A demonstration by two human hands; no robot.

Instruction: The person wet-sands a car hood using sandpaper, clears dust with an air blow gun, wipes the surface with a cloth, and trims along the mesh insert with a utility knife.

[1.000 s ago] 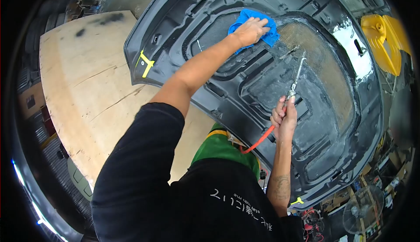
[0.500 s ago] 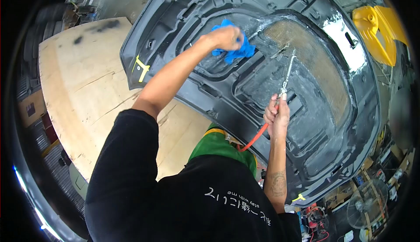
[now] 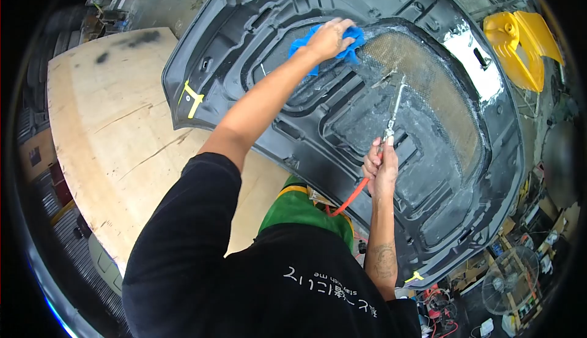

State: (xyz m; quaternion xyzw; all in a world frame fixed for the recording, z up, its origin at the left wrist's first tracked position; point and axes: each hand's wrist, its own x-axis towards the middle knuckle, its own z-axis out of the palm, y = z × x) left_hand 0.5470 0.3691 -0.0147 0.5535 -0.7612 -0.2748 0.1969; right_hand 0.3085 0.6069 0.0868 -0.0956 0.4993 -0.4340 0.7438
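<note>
A blue cloth [image 3: 301,45] lies bunched under my left hand [image 3: 329,40], whose bent fingers grip it against the dark underside of a car hood [image 3: 287,131]. Beside them is a brown mesh-textured area [image 3: 437,87] with whitish residue round its edge. Lower down, my right hand [image 3: 380,170] is closed around a metal air blow gun [image 3: 396,108]. Its thin nozzle points up toward the mesh area, and a red hose [image 3: 351,198] runs from it toward my waist.
A wooden board [image 3: 116,124] with dark smudges is on the left. Yellow plastic parts [image 3: 516,47] stand beyond the hood at the upper right. A round fan [image 3: 509,280] and mixed clutter are at the lower right. Yellow tape [image 3: 192,100] marks the hood's left corner.
My left hand has moved up and to the right across the hood with the cloth since half a second ago. The right hand keeps its hold on the blow gun. The view has shifted slightly.
</note>
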